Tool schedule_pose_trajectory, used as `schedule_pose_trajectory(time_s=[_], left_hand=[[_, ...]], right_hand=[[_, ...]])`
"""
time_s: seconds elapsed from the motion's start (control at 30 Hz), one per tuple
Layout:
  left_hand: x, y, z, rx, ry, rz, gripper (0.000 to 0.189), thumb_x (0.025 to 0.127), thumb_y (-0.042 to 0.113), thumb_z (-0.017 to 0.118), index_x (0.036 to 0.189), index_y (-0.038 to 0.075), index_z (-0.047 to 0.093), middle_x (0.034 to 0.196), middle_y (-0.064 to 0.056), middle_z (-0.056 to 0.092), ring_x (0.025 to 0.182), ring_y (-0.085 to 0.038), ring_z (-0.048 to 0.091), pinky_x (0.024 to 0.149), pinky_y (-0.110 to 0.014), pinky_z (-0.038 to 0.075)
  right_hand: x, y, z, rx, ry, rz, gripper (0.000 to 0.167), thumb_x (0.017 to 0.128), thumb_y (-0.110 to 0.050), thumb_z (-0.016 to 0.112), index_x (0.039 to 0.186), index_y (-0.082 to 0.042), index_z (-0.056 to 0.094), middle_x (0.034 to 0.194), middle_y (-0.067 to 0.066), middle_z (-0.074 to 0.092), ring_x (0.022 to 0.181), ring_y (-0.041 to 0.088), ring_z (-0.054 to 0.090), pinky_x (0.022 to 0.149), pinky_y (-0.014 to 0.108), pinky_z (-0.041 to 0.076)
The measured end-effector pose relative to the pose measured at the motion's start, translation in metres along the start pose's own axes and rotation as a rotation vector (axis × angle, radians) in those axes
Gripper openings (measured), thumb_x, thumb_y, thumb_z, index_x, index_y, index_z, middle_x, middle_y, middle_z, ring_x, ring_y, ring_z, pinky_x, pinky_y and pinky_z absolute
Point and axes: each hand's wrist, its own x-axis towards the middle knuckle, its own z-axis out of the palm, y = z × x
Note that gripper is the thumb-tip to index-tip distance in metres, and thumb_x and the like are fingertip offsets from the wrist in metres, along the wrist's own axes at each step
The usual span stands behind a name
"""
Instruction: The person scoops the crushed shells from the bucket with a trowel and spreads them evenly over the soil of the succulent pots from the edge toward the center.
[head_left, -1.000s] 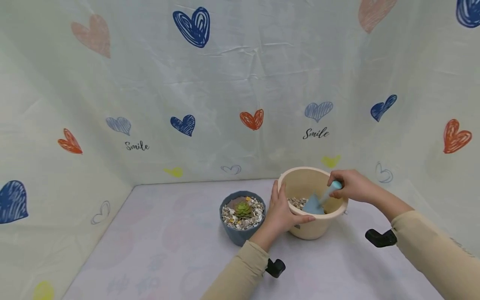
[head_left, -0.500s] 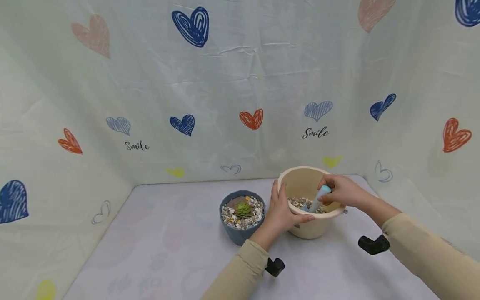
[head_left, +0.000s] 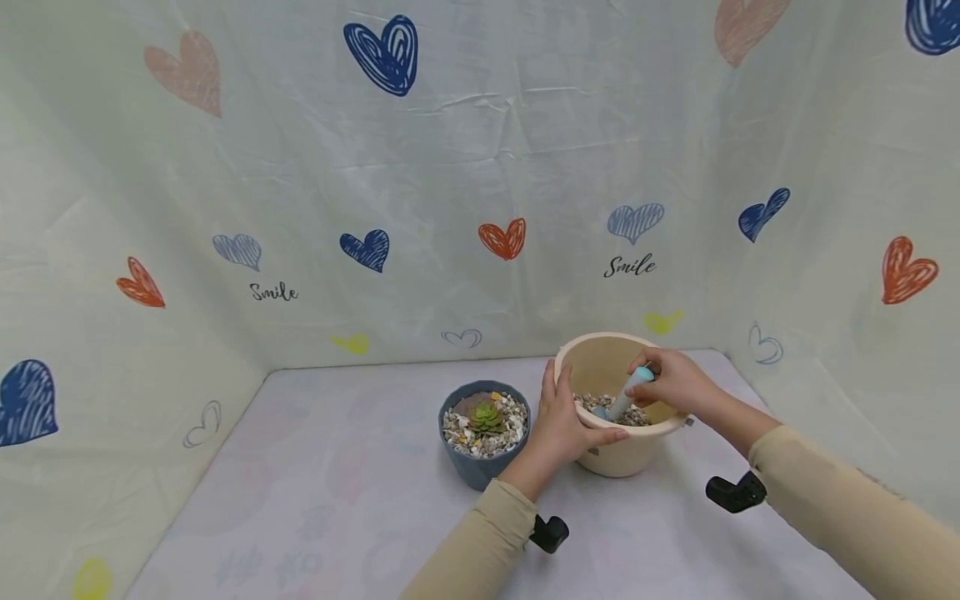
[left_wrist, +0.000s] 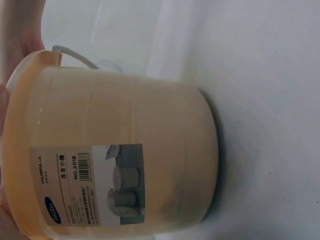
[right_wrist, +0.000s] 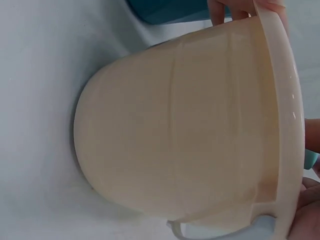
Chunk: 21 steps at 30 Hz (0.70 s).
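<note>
A cream plastic bucket (head_left: 618,458) stands on the table, mixed gravel (head_left: 588,403) covering its bottom. My left hand (head_left: 558,429) holds the bucket's rim at the left, thumb along the front edge. Over the bucket's right side reaches my right hand (head_left: 681,382), pinching the pale blue handle of a small trowel (head_left: 627,395). Its handle leans, and most of the blade is hidden in the gravel. In the left wrist view a printed label (left_wrist: 90,185) shows on the bucket wall. The right wrist view catches the trowel's handle end (right_wrist: 310,159) beyond the rim.
Left of the bucket, close to my left forearm, is a blue-grey pot (head_left: 476,472) with a green succulent (head_left: 487,418) among pebbles. The bucket's grey carrying handle (right_wrist: 240,232) hangs at its side. Behind the table rises a heart-printed sheet (head_left: 442,167).
My right hand has moved left with the trowel, and the blade, earlier in plain sight, has sunk mostly into the gravel. My left hand stays on the rim.
</note>
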Motion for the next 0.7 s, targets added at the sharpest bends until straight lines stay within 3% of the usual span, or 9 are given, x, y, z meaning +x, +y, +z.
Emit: schedule_pose_trajectory(time_s=[0.23, 0.7], left_hand=[[0.000, 0.000, -0.002, 0.006, 0.005, 0.019, 0.123, 0.064, 0.051, 0.089, 0.157, 0.015, 0.016, 0.162, -0.003, -0.002, 0.144, -0.031, 0.018, 0.106, -0.050, 0.035], [0.000, 0.000, -0.001, -0.005, 0.012, 0.013, 0.123, 0.063, 0.049, 0.090, 0.156, 0.015, 0.017, 0.162, -0.003, -0.002, 0.144, -0.033, 0.019, 0.106, -0.051, 0.035]], right_hand=[[-0.003, -0.002, -0.008, -0.054, -0.020, 0.020, 0.028, 0.081, -0.003, 0.077, 0.100, 0.006, 0.058, 0.089, 0.016, 0.067, 0.070, 0.022, 0.069, 0.063, 0.034, 0.058], [-0.012, -0.008, -0.033, -0.198, 0.075, -0.010, 0.025, 0.085, -0.005, 0.073, 0.103, 0.005, 0.058, 0.090, 0.017, 0.065, 0.074, 0.022, 0.067, 0.064, 0.036, 0.057]])
